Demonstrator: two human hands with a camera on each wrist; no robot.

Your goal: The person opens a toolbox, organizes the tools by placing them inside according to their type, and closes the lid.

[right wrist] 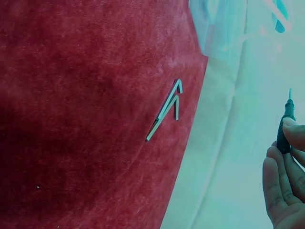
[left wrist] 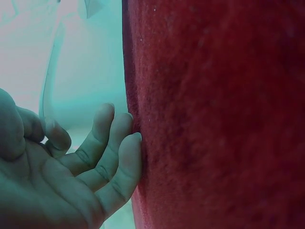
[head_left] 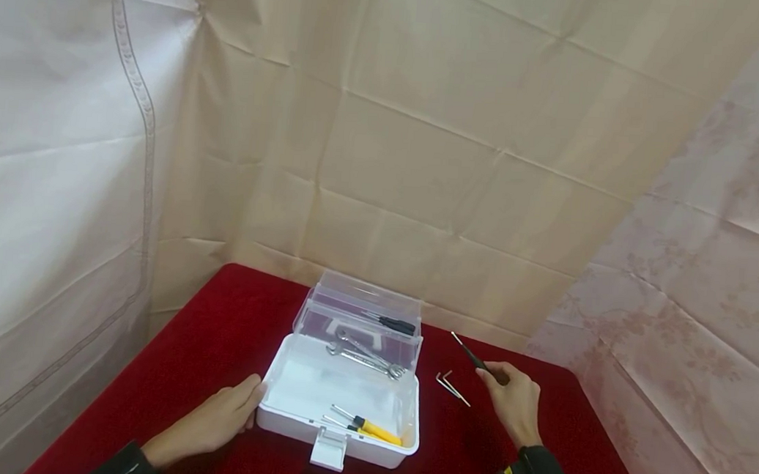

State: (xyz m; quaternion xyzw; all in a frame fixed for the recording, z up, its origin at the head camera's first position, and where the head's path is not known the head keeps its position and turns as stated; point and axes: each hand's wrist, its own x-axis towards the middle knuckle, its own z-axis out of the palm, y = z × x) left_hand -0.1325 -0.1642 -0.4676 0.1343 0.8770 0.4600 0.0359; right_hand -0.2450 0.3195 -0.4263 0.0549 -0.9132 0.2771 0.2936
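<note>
A white toolbox [head_left: 313,429] with a raised clear lid [head_left: 369,286] stands on the red cloth. My left hand [head_left: 225,413] grips its left wall near the front corner; in the left wrist view the other fingers [left wrist: 119,157] curve loosely beside it. Right of the box, my right hand [head_left: 515,401] holds a black-handled screwdriver [head_left: 477,360], its shaft pointing away from me, the handle [right wrist: 286,129] between thumb and fingers. Below it on the cloth lie two L-shaped hex keys [head_left: 453,390]. Yellow-handled screwdrivers [head_left: 379,433] lie at the box's front, wrenches [head_left: 366,359] toward its back.
Black-handled screwdrivers [head_left: 396,325] lie in the clear lid. A white latch [head_left: 328,450] hangs down at the box's front. The red-covered table [head_left: 227,329] meets beige cloth hangings [head_left: 424,167] at its back, with more hangings on both sides.
</note>
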